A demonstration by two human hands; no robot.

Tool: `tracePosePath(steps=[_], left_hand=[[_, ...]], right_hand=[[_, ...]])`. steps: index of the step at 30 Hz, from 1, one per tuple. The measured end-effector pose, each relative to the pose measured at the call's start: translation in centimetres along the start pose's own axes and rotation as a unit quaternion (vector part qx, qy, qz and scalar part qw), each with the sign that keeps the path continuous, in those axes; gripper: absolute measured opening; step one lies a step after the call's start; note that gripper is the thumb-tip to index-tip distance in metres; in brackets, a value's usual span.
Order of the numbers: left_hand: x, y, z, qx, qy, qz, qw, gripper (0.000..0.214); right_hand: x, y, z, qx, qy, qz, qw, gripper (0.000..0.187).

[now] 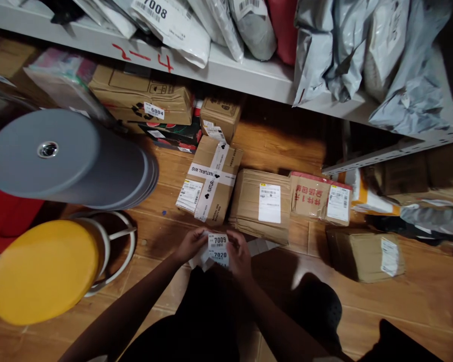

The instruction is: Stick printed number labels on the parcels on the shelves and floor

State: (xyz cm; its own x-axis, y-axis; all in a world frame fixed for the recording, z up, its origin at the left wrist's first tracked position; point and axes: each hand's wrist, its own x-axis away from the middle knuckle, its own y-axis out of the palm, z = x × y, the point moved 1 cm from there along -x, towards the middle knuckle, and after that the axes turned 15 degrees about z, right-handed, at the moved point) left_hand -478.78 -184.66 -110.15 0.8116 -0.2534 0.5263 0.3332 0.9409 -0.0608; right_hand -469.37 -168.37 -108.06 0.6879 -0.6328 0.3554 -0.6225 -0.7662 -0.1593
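Holding a white paper strip of printed number labels [218, 249] between them, the left hand [191, 245] and the right hand [238, 254] meet near the centre of the view, above the brown wooden plank floor [287, 143]. The left grip pinches the left edge of the strip; the right grip pinches its right edge, fingers curled over the paper. The top two labels read 7009 and 7020. More white paper hangs below the strip, partly hidden by the hands. Just beyond the hands, on the floor, lies a brown cardboard box crossed with white "NATURAL WIG" tape [211, 183]. To its right, touching it, lies a flat brown cardboard parcel with a white shipping label [249, 201], followed by a brown carton with red printed characters [309, 196]. A further brown cardboard box [362, 254] sits near right, apart from that row. At left stands a stack of grey round stool seats [68, 161], and nearer, a yellow round stool seat on a white metal frame [41, 271]. Along the far edge runs a white metal shelf marked "2-4" in red [230, 70], loaded with grey plastic mailer bags [347, 45]. Under it rests a brown carton tagged 6004 [136, 93].
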Motion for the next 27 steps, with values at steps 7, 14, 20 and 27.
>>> tracePosePath(steps=[7, 14, 20, 27], left_hand=[[1.8, 0.7, 1.6, 0.057, -0.053, 0.097, 0.992, 0.05], [2.0, 0.6, 1.4, 0.062, -0.061, 0.121, 0.989, 0.041], [2.0, -1.7, -2.0, -0.102, 0.017, 0.077, 0.992, 0.036], [2.9, -4.3, -5.6, -0.157, -0.012, 0.095, 0.983, 0.04]], right_hand=[[-1.4, 2.3, -1.4, -0.013, 0.06, -0.063, 0.996, 0.036], [-1.6, 3.0, -0.4, -0.035, 0.089, -0.055, 0.994, 0.038], [0.0, 4.0, 3.4, 0.016, 0.106, -0.092, 0.99, 0.035], [1.2, 7.5, 8.5, -0.058, 0.246, -0.102, 0.962, 0.04]])
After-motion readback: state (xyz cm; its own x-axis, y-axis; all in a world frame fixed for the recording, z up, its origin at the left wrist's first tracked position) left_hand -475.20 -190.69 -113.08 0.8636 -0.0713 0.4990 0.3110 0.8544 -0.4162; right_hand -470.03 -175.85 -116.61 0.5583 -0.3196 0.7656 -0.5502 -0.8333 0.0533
